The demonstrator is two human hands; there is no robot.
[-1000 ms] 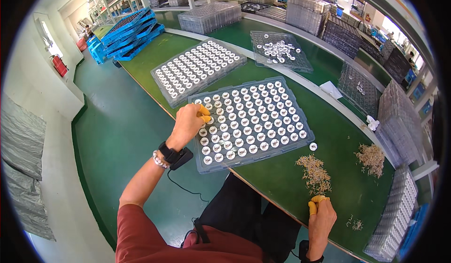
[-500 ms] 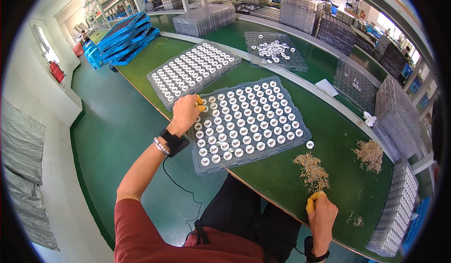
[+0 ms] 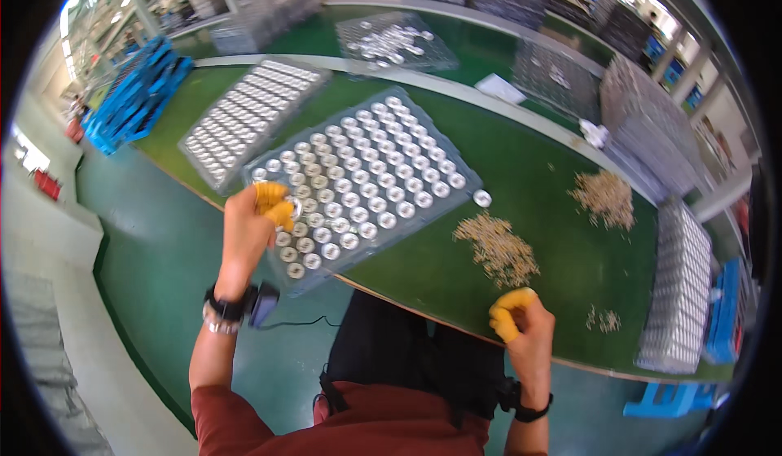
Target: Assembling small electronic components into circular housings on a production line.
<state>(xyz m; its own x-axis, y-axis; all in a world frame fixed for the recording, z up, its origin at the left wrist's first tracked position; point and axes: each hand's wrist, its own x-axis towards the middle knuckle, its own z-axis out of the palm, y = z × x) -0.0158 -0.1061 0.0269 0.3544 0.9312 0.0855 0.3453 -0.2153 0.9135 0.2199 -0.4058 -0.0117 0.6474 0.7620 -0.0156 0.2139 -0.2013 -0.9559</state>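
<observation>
My left hand (image 3: 251, 226), with yellow finger covers, is closed in a pinch over the left part of a clear plastic tray (image 3: 423, 226). A round silver-white piece (image 3: 296, 206), tilted on edge, shows between its fingertips. Rows of similar round pieces (image 3: 369, 189) with dark centres fill the tray. My right hand (image 3: 529, 330), also in yellow covers, hovers by the table's near edge with fingers curled together; what they hold, if anything, is too small to make out. Just beyond it lies a heap of tiny tan parts (image 3: 497, 252). One loose round piece (image 3: 482, 198) sits beside the tray's right corner.
A second filled tray (image 3: 248, 118) stands to the far left, near stacked blue trays (image 3: 134, 93). Another tray with scattered round pieces (image 3: 395, 42) lies across the pale rail. More tiny parts (image 3: 603, 198) and a tall tray stack (image 3: 674, 289) are at right on the green table (image 3: 415, 289).
The view has shifted, so the table sits further left and higher. My left hand has drawn back toward me, with a round piece now visible in its fingertips. My right hand stays near the heap.
</observation>
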